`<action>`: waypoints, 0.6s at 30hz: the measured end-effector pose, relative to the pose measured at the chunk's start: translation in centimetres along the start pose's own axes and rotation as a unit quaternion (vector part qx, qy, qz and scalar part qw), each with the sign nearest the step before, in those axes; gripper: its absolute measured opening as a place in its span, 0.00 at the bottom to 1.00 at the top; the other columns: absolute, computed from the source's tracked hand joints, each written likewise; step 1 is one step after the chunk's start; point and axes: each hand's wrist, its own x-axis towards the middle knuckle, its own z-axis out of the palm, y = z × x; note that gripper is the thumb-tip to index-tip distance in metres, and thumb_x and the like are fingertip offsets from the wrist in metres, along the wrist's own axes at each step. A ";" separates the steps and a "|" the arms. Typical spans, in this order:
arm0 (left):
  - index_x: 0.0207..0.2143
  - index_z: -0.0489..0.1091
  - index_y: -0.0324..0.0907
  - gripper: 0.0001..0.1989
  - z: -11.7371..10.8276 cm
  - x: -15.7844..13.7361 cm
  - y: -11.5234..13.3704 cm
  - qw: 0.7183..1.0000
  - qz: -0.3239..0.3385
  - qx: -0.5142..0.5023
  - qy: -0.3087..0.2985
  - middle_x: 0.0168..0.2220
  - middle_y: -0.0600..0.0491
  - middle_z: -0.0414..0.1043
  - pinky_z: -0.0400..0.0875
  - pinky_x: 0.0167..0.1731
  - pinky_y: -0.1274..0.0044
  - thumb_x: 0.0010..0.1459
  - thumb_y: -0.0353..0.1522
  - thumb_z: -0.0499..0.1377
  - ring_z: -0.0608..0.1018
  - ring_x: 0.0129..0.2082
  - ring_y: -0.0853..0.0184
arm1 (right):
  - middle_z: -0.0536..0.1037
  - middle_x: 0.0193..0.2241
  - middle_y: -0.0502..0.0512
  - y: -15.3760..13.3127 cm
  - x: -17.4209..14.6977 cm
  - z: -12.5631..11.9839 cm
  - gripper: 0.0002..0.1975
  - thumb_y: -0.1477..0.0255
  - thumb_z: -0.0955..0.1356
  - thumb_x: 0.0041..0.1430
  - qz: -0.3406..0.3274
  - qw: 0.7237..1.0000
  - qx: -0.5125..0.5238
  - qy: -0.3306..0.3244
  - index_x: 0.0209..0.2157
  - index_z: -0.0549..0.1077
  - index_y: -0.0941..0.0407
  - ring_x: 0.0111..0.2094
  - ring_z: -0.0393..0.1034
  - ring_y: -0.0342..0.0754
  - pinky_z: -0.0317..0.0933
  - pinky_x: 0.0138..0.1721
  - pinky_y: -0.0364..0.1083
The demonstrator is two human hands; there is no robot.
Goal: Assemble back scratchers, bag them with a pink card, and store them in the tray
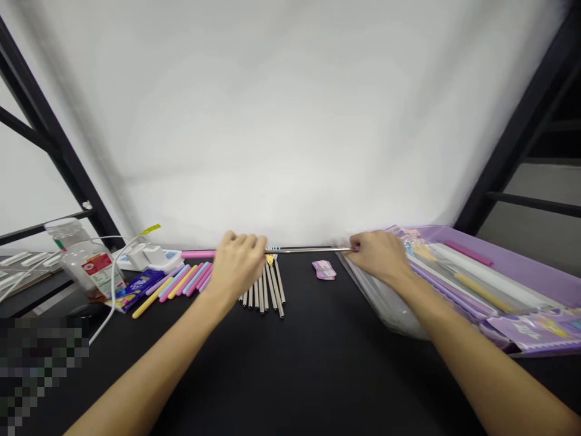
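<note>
Black metal bars (72, 172) slant along the far left, beside a clear plastic bottle with a red-and-white label (97, 266). A thin white cable (112, 284) loops down in front of it. Just right, a white power strip (167, 260) carries plugs, and a flat purple-blue packet (138, 287) lies near it on the black worktop (318, 369).

Next comes a slanting row of yellow, pink, blue and lilac tubes (181, 283), reaching close to the left hand (239, 257). That hand's fingers are clenched over a slim silver metal rod (306, 249), held level above the worktop; a straight pink length (200, 254) shows on the hand's outer side, though the hand hides whether the two join. Beneath and just right of the left hand, bare silver metal sticks (272, 290) lie side by side.

Small pink-and-purple cards (324, 270) rest between the hands. The right hand's (379, 253) fingers grasp the rod's other end, where a bit of pink shows. Clear plastic bags (390, 306) lie under that wrist, beside a lilac tray (544, 275) of wrapped tubes and printed packaging.
</note>
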 end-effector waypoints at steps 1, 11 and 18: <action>0.31 0.69 0.39 0.05 0.1 -0.2 -1.0 0.999 -0.034 0.015 -0.018 0.27 0.49 0.72 0.61 0.32 0.69 0.58 0.28 0.54 0.75 0.30 0.60 | 0.79 0.25 0.60 1.0 0.2 0.0 0.12 0.66 0.63 0.52 0.020 1.000 -0.005 -0.003 0.26 0.77 0.54 0.31 0.72 0.55 0.44 0.25 0.46; 0.39 0.69 0.43 0.07 0.8 -1.1 1.8 0.992 -0.016 -0.112 -0.056 0.28 0.53 0.71 0.53 0.22 0.75 0.62 0.31 0.51 0.75 0.28 0.64 | 0.78 0.25 0.59 -1.9 -1.2 -1.9 0.20 0.58 0.61 0.60 0.010 0.998 -0.010 0.057 0.25 0.77 0.54 0.28 0.72 0.54 0.42 0.25 0.46; 0.44 0.67 0.41 0.07 0.4 -0.8 2.5 0.993 0.046 -0.080 -0.074 0.30 0.53 0.69 0.59 0.22 0.75 0.64 0.27 0.52 0.74 0.30 0.64 | 0.79 0.24 0.60 -2.9 -2.1 -2.4 0.20 0.59 0.62 0.61 -0.007 0.998 -0.014 0.059 0.25 0.77 0.54 0.28 0.73 0.55 0.40 0.24 0.47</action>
